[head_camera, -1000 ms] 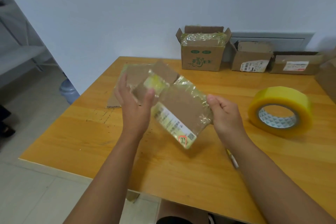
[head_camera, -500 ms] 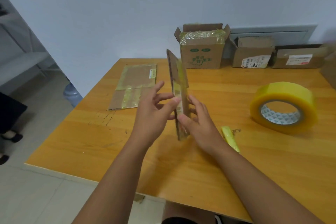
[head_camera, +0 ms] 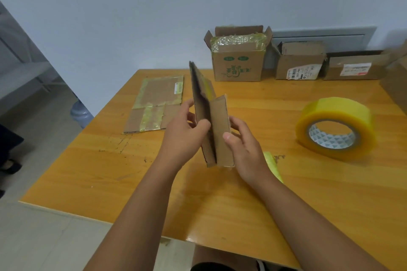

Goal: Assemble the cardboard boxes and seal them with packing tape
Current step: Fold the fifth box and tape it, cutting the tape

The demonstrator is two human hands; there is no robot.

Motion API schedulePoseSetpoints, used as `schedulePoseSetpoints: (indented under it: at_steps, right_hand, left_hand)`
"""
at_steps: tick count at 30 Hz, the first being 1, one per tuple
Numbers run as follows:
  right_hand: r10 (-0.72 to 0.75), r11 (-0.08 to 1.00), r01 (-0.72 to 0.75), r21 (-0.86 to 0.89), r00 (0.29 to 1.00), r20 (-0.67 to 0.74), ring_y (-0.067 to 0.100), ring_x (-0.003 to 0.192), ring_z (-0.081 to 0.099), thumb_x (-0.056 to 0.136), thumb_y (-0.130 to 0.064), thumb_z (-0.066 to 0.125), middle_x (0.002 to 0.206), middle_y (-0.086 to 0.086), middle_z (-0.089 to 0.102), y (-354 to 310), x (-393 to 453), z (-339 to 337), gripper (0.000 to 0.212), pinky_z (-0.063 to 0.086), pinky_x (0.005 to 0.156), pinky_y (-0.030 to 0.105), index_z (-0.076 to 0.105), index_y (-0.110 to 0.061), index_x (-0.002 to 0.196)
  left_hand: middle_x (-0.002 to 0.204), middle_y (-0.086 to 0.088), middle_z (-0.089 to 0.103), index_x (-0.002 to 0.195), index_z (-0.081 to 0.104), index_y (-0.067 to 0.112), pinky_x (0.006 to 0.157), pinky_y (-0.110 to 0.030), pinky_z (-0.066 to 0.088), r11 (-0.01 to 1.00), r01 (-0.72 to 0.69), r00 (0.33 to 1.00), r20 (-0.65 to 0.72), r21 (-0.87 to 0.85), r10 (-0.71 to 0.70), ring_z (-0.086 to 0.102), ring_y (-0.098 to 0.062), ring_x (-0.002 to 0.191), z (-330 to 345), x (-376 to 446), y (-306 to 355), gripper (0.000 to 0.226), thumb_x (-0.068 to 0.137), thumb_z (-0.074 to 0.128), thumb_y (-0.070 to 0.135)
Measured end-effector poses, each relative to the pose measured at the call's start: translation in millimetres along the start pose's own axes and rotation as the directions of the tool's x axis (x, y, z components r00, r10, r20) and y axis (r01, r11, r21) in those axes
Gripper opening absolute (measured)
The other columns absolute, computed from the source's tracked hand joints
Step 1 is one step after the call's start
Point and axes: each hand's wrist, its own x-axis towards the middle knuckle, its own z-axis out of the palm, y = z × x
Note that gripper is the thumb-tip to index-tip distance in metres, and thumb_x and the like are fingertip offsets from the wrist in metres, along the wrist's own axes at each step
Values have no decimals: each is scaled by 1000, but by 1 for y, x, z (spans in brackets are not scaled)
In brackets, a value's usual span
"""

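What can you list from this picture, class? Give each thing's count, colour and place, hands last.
table: one, orange wood, under everything.
folded box: one, brown, held upright between both hands.
flat box: one, brown with yellowish tape, lying far left on the table.
open boxes: three, brown, in a row along the wall.
tape roll: one, yellow, right on the table.
tape scrap: one, yellow-green, beside the right wrist.
left hand: grips the folded box.
right hand: grips the folded box.

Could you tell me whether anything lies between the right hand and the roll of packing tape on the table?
Nothing visible does: bare table separates the right hand from the tape roll.
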Motion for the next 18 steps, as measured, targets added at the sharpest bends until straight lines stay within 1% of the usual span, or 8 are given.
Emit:
schedulePoseSetpoints:
  at_steps: [3, 6, 8, 9, 11, 14, 16, 18]
  right_hand:
    - [-91, 979, 100, -177, 994, 59, 3, 124, 52, 82, -56, 49, 133, -12, 56, -11, -5, 4, 63, 51, 98, 41, 50, -31, 139]
    - [-54, 940, 97, -327, 989, 138, 8, 113, 56, 80, -54, 48, 124, -10, 58, -28, -2, 7, 59, 54, 89, 36, 51, -31, 134]
    - [-128, 881, 167, -442, 985, 115, 14, 84, 58, 86, -40, 48, 95, -3, 61, -35, -1, 7, 29, 50, 67, 33, 59, -22, 107]
    - [-174, 852, 185, -490, 982, 69, 15, 68, 52, 91, -30, 49, 77, -1, 55, -37, 0, 6, 12, 40, 55, 32, 54, -19, 89]
    - [-240, 823, 176, -540, 969, -50, 13, 52, 38, 97, -19, 48, 61, -3, 41, -38, 1, 3, 24, 24, 47, 30, 38, -22, 75]
    - [-273, 837, 133, -530, 942, -194, 14, 52, 38, 100, -17, 46, 62, -1, 42, -39, 2, -2, 21, 23, 46, 29, 39, -17, 80]
    - [-278, 833, 124, -539, 936, -214, 14, 55, 40, 100, -17, 45, 66, 1, 45, -38, 4, -2, 16, 25, 46, 27, 41, -15, 85]
    - [-263, 842, 133, -523, 947, -184, 14, 58, 43, 101, -18, 44, 71, 1, 49, -39, 5, -1, 10, 29, 46, 25, 44, -15, 91]
  left_hand:
    - [92, -3, 68, 127, 44, 40, 72, -49, 57, 992, -53, 998, 43, 111, 49, 64, -22, 79, -2, -2, 2, 46, 88, 54, 18]
    - [88, 2, 70, 127, 45, 42, 69, -46, 57, 987, -94, 996, 16, 132, 93, 67, -18, 77, 0, -4, 0, 46, 92, 51, 14]
    - [81, 2, 68, 132, 45, 39, 57, -30, 53, 987, -83, 995, -41, 140, 90, 61, -9, 64, 0, -4, -3, 47, 93, 51, 14]
    - [77, 0, 67, 134, 45, 35, 50, -23, 47, 985, -73, 992, -87, 158, 87, 56, -6, 56, -1, -5, -4, 47, 93, 50, 14]
    - [74, -1, 65, 132, 45, 31, 50, -23, 47, 979, -60, 981, -172, 195, 95, 55, -6, 54, -2, -6, -4, 44, 92, 50, 13]
    - [79, -1, 67, 126, 46, 37, 65, -45, 57, 981, -51, 978, -191, 189, 87, 65, -19, 64, -2, -8, -6, 38, 95, 47, 15]
    - [84, 0, 66, 126, 51, 38, 67, -49, 57, 981, -59, 980, -179, 185, 92, 66, -21, 68, -1, -7, -8, 36, 95, 46, 18]
    - [85, 2, 63, 127, 50, 41, 69, -45, 57, 979, -61, 979, -181, 195, 97, 66, -17, 71, -3, -4, -7, 36, 95, 49, 25]
